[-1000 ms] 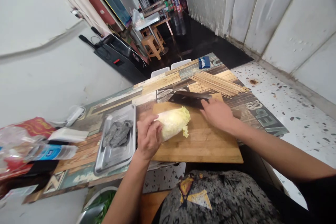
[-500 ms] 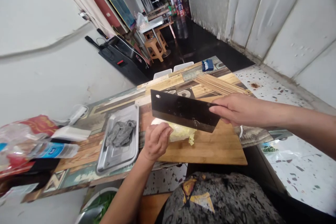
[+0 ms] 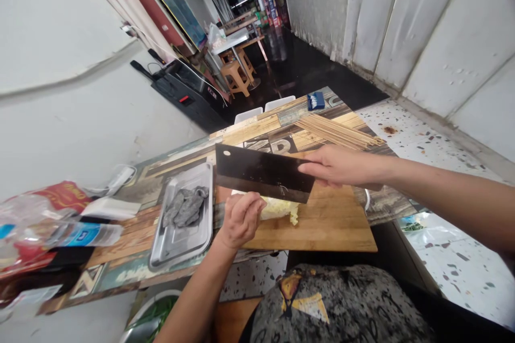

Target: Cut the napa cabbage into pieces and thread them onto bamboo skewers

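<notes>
My right hand (image 3: 336, 165) grips the handle end of a dark, broad-bladed cleaver (image 3: 261, 171), its blade pointing left. The blade hangs over a pale yellow napa cabbage (image 3: 279, 209) and hides its upper side. Whether edge and cabbage touch, I cannot tell. My left hand (image 3: 242, 220), fingers curled and pressed together, holds the cabbage at its left end. Frilly leaf tips stick out on the right. Beneath lies a wooden cutting board (image 3: 330, 228), close to the table's near edge.
Left of the board stands a metal tray (image 3: 161, 254) with a grey cloth (image 3: 186, 207). Bamboo skewers (image 3: 340, 133) and a blue box (image 3: 316, 100) lie beyond the board. A plastic bottle (image 3: 94, 233) rests at far left; a basin of greens (image 3: 155, 313) sits below the table.
My right hand and the cleaver have shifted left, and the blade now covers more of the cabbage's upper side. My left hand stays on the cabbage.
</notes>
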{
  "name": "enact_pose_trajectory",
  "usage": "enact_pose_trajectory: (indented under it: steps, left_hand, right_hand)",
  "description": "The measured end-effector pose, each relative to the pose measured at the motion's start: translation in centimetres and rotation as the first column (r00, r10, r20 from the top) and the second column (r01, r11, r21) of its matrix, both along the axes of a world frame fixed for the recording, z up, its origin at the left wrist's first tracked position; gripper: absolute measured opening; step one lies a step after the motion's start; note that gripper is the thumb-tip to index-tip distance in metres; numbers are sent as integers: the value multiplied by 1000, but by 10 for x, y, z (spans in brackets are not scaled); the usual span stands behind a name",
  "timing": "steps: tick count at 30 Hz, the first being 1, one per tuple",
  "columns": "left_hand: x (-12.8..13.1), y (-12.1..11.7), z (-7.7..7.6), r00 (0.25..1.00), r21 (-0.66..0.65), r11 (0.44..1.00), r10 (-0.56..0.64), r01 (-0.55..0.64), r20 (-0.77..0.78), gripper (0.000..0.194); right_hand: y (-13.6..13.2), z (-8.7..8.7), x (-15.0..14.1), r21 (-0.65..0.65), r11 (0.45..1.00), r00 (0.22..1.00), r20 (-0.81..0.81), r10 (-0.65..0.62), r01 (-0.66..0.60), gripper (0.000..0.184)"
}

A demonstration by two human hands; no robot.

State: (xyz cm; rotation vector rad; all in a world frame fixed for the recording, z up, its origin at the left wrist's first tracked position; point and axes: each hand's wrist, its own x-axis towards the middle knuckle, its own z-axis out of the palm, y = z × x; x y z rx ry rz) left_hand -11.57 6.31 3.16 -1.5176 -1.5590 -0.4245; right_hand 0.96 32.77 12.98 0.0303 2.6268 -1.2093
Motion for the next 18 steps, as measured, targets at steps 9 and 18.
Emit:
enact_pose_trajectory:
  steps: [9, 18]
  left_hand:
    - [-6, -4, 1, 998, -11, 998, -57, 57, 10, 17]
    - [-13, -3, -1, 993, 1, 993, -115, 115, 0, 20]
  right_hand:
    - [14, -19, -2, -79, 996, 999, 2, 40, -39, 39]
    - [1, -25, -7, -131, 991, 999, 22, 24, -21, 40]
